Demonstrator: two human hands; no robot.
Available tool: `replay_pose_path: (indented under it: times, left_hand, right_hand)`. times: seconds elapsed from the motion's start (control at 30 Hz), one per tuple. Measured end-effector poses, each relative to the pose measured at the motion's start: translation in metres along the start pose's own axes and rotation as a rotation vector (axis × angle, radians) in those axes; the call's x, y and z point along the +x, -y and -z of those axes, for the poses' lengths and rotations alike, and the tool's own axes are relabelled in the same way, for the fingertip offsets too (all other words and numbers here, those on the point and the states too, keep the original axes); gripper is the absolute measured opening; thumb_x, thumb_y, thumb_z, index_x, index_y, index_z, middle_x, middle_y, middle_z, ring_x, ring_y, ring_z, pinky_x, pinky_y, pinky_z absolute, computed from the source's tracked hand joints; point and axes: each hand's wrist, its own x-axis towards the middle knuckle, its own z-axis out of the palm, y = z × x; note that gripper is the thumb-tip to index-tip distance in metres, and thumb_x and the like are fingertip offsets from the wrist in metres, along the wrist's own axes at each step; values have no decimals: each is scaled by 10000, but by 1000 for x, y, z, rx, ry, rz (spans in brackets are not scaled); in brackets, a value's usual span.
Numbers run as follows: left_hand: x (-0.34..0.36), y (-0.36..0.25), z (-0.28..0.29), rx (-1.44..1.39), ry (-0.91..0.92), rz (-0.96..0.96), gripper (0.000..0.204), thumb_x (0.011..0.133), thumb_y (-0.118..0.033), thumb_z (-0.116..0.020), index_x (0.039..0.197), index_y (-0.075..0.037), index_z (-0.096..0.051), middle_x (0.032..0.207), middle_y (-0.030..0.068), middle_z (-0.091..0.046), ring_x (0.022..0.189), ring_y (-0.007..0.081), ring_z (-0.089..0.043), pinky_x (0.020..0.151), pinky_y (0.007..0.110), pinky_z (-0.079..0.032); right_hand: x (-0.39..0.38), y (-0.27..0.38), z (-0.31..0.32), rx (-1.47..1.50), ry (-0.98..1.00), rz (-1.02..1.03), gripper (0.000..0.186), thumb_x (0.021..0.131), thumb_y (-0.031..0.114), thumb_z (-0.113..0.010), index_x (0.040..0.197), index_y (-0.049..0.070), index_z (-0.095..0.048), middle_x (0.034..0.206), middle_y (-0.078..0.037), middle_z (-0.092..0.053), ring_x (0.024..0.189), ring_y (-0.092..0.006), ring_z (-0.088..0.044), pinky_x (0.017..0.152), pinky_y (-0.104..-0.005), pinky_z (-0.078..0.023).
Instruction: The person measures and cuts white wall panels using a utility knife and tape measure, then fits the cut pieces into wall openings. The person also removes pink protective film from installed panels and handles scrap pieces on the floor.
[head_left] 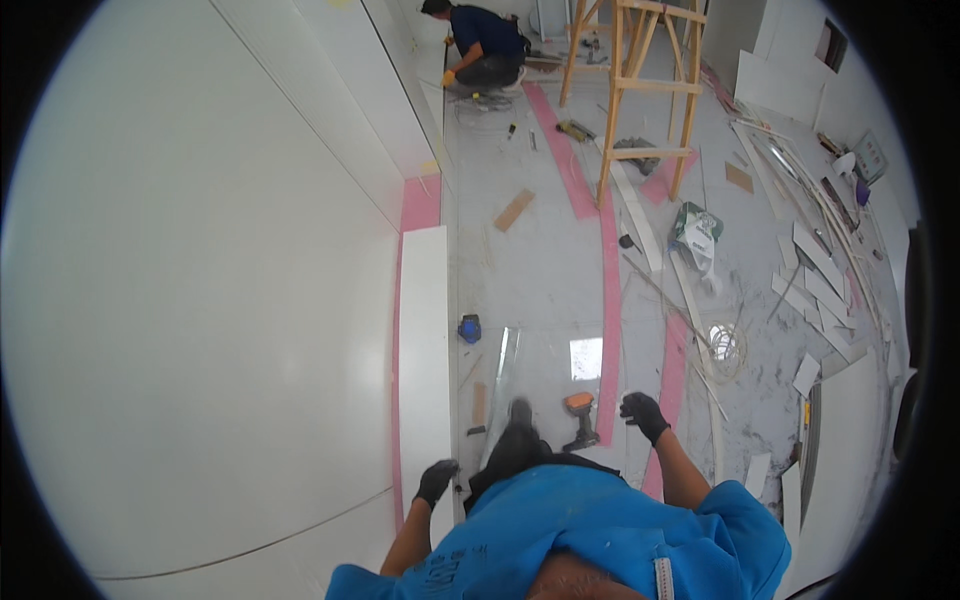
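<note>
My left hand [437, 482], in a black glove, hangs beside the white strip panel [424, 350] along the left wall, fingers loosely bent and apparently empty. My right hand [643, 414], also gloved, is out over the floor, fingers apart and holding nothing visible. Between my hands, an orange and black cordless drill [580, 420] stands by a pink strip [610, 320]. A blue tool [469, 328] sits farther forward near the white panel, and a long clear strip [500, 370] lies by my foot.
A co-worker [480, 50] crouches at the far wall. A wooden stepladder [650, 85] stands ahead, with a green-and-white bag [695, 235] nearby. White offcuts [815, 275], long strips and a coiled cable [728, 352] litter the right side. A large white wall [200, 300] borders the left.
</note>
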Motion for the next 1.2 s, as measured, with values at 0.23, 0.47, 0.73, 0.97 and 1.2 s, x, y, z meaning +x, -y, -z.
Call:
replay_pose_path:
  times: [0.23,0.47,0.73,0.97,1.2]
  left_hand:
    - [104,-56,28,-60,147,321,284,905,-261,-498,902,-21,-649,855,100,-676,754,209,-645,684,326,-507]
    - [251,-126,76,-169,96,214,304,861,-300,-606,1029,-49,-637,863,50,-677,736,138,-613,598,284,-448]
    - [368,-261,125,-436,-212,131,276,885,-244,-588,1055,-32,-642,884,46,-680,791,127,-625,686,267,-477]
    - [379,-266,87,-461,-286,537,235,872,-238,-567,965,-45,-663,830,57,-671,745,141,-617,683,296,-487]
    - [412,-322,26,-497,-461,370,283,867,-269,-572,997,-33,-658,869,55,-674,780,149,-622,709,303,-492]
  right_hand:
    - [82,111,25,50,-24,185,219,902,283,-554,1009,92,-560,859,-38,-620,717,-138,-608,580,-279,-472]
    - [144,147,57,151,-144,-15,240,874,320,-597,1013,128,-552,869,-62,-635,740,-199,-637,591,-351,-507]
    - [226,169,74,-16,-53,-360,167,893,277,-542,948,121,-528,824,-90,-615,707,-240,-622,576,-398,-486]
    - [419,304,118,-18,159,-67,214,875,298,-580,962,103,-598,801,-64,-635,689,-198,-637,554,-347,-499]
    - [557,529,87,-151,179,36,266,883,350,-575,1040,136,-575,921,-56,-642,776,-186,-634,646,-336,-498]
